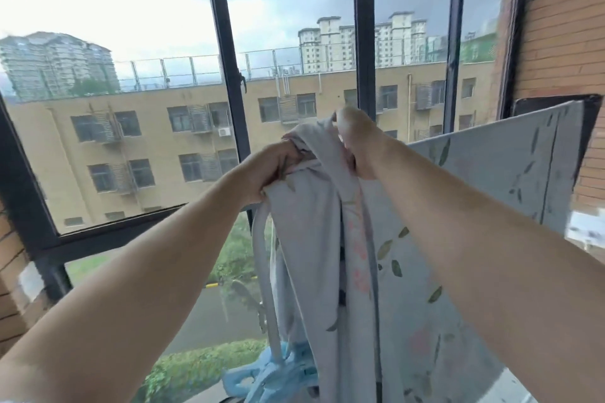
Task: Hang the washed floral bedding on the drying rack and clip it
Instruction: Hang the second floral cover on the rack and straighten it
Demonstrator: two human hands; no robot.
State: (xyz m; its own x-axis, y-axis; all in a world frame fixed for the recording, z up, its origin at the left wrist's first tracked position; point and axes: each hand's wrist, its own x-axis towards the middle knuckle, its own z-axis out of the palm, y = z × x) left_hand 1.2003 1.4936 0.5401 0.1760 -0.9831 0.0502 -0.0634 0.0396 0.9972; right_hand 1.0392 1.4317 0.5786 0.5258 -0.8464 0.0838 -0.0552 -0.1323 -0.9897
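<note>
The floral bedding (327, 239), pale blue-grey with green leaves and faint pink flowers, hangs bunched in front of the window and spreads flat to the right toward the brick wall. My left hand (278, 167) grips a gathered fold at the top of the bundle. Just to its right, my right hand (357, 141) holds the top of the cloth, fingers curled over it. The rack's bar is hidden under the fabric. Light blue plastic clips (271, 376) hang low, below the bundle, beside a pale rack tube (265, 288).
A dark-framed window (226, 42) fills the view ahead, with a yellow building outside. Brick walls stand at the right (566, 26) and the lower left (13, 271). A dark box (595, 127) is mounted on the right wall behind the spread cloth.
</note>
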